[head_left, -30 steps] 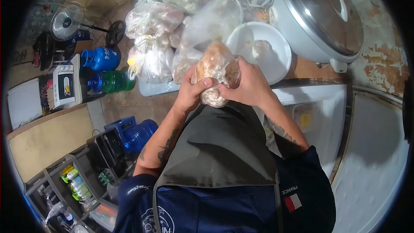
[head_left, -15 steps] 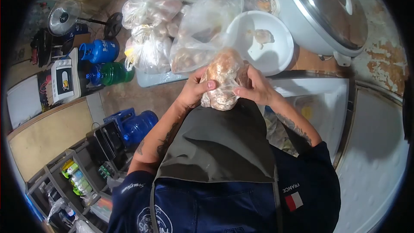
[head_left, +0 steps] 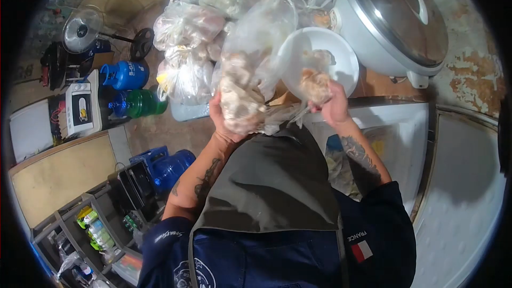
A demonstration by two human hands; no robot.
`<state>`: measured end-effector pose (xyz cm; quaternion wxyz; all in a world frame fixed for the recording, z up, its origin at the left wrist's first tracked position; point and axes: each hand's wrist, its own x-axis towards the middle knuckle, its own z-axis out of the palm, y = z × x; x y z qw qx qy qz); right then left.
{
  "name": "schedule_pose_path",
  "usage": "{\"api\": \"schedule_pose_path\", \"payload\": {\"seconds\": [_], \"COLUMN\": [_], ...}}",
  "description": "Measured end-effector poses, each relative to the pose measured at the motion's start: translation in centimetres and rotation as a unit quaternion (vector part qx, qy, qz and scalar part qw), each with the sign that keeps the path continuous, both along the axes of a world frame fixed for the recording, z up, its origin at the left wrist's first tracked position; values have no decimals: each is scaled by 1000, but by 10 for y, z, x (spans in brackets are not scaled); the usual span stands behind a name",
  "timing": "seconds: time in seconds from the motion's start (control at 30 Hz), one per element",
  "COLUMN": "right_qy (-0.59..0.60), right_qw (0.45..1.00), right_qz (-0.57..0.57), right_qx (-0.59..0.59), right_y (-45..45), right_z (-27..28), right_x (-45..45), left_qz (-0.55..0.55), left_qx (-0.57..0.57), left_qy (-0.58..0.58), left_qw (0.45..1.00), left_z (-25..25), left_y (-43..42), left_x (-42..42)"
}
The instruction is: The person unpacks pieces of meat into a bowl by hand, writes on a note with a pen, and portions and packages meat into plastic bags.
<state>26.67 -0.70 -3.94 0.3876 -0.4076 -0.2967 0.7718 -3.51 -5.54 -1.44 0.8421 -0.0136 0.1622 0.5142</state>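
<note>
The left hand's [head_left: 223,120] fingers cup a plastic-wrapped bundle [head_left: 239,101]; the right hand's [head_left: 335,104] fingers close around a pale brown chunk [head_left: 316,85] by the white bowl [head_left: 344,69].

On my feed I see a dark grey apron [head_left: 266,186] at lower centre and a navy shirt [head_left: 384,234] with a white-and-red patch [head_left: 361,251]. Right of centre, the lump [head_left: 316,86] is mottled tan and cream, the basin [head_left: 345,58] white; upper left, I make out a bright blue cylinder [head_left: 128,76].
</note>
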Motion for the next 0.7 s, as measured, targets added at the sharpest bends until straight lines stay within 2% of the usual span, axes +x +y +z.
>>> {"api": "schedule_pose_path", "payload": {"seconds": [0.03, 0.1, 0.13, 0.23, 0.27, 0.33, 0.37, 0.4, 0.43, 0.5, 0.53, 0.63, 0.7], "right_qy": [-119, -337, -438, -653, -608, -512, -353, -184, -8, -31, -41, -179, -199], "right_qw": [992, 928, 868, 698, 732, 794, 890, 954, 984, 968, 957, 926, 938], "right_qz": [-36, 8, 29, 23, 9, -18, 6, 26, 42, 60, 70, 11, -10], "right_qx": [4, 157, 232, 294, 308, 329, 287, 234, 173, 243, 277, 331, 283], "right_y": [9, 28, 33, 33, 34, 33, 29, 22, 18, 15, 15, 16, 12], "right_z": [-3, -9, -11, 5, 11, 25, 34, 50, 60, 64, 65, 64, 62], "right_x": [5, 14, 16, 14, 11, -5, -17, -33, -48, -73, -78, -75, -75], "left_qz": [-3, -7, -32, -44, -87, -163, -150, -137, -122, -111, -123, -173, -110], "left_qx": [2, 3, 57, -39, 93, 100, 60, 21, -17, -41, -107, -4, -7], "left_qy": [-15, -44, -18, -51, -83, -136, -121, -105, -88, 31, 31, 19, 170], "left_qw": [1000, 999, 998, 997, 988, 972, 979, 985, 988, 992, 986, 985, 979], "left_z": [4, 11, 9, 24, 7, 4, 8, 19, 30, 36, 20, 31, 38], "left_y": [4, 10, 13, 10, 13, 20, 14, 11, 7, 8, 15, 20, 14], "left_x": [0, -1, -2, 2, -2, -5, -2, 4, 10, 18, 10, 1, 3]}}
